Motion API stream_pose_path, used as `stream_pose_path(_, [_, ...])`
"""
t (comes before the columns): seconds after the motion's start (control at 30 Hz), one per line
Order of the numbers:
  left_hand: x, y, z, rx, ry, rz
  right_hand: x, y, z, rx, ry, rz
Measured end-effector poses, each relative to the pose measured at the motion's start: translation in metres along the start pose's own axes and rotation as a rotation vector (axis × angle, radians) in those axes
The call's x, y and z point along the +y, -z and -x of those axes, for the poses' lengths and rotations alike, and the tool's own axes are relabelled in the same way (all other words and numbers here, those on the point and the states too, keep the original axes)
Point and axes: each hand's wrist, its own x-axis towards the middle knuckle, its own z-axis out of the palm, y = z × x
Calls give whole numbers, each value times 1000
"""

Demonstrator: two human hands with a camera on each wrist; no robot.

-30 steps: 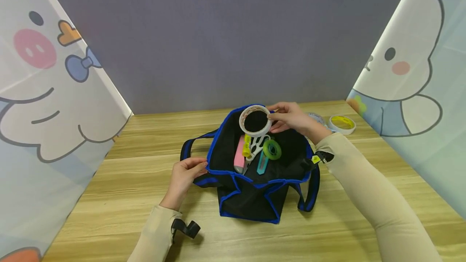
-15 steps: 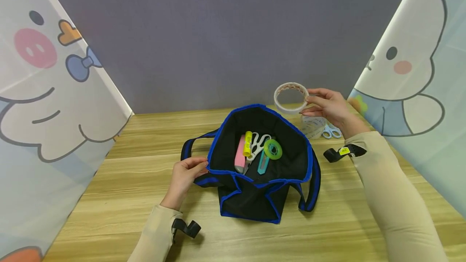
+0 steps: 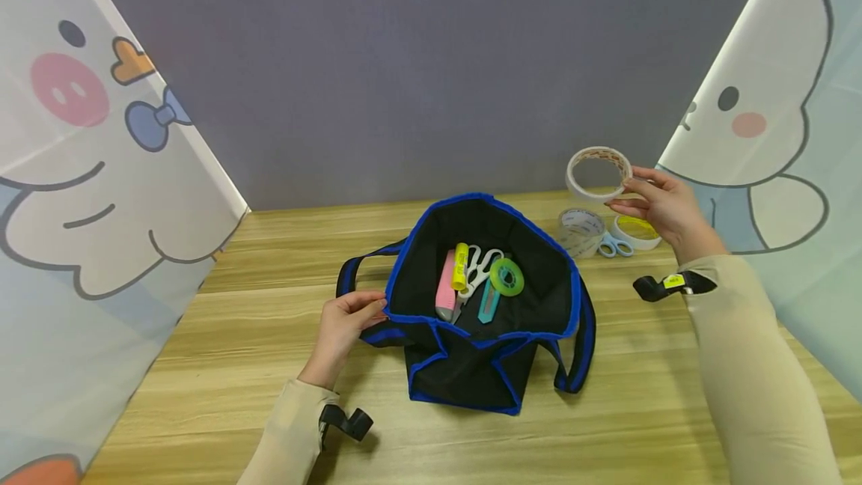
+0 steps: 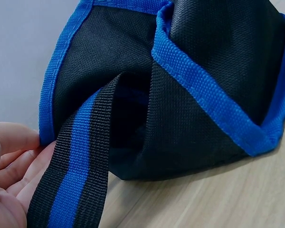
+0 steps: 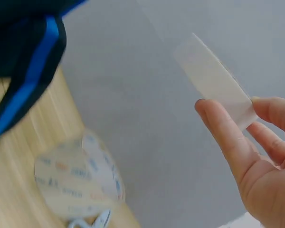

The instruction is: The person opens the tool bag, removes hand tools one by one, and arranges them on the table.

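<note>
A black tote bag (image 3: 465,373) with blue trim stands open-mouthed on the wooden table. My left hand (image 3: 345,331) pinches its left rim between thumb and fingers; in the left wrist view the striped strap (image 4: 78,161) crosses in front of those fingers. Up and to the right of the bag, my right hand (image 3: 667,204) pinches a white roll of tape (image 3: 572,180) by its edge, in the air. Inside the bag lie a pink-and-grey utility knife (image 3: 445,287), a yellow glue stick (image 3: 460,266), white-handled scissors (image 3: 480,269), a teal cutter (image 3: 488,304) and a green tape roll (image 3: 506,277).
Beyond the bag's right side, a wide clear tape roll (image 3: 581,233) stands on the table beside light-blue scissors (image 3: 616,245) and a white roll with a yellow inside (image 3: 636,233). A grey panel (image 3: 417,81) rises behind, with cartoon-printed panels on both sides.
My right hand has carried the white tape roll from over the bag's mouth out to the right, above the other rolls. The left hand keeps its hold on the rim.
</note>
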Motion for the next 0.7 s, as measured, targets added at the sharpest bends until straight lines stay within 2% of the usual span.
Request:
stream_pose_path(0.1, [0, -1, 0, -1, -2, 1, 1, 16, 1, 47, 9, -49])
stream_pose_path(0.37, [1, -1, 2, 4, 7, 0, 7, 55, 4, 155, 9, -261])
stream_pose_path(0.57, [1, -2, 3, 5, 10, 12, 16, 76, 8, 272, 3, -327])
stream_pose_path(0.7, [1, -2, 3, 6, 10, 12, 20, 87, 10, 297, 6, -405])
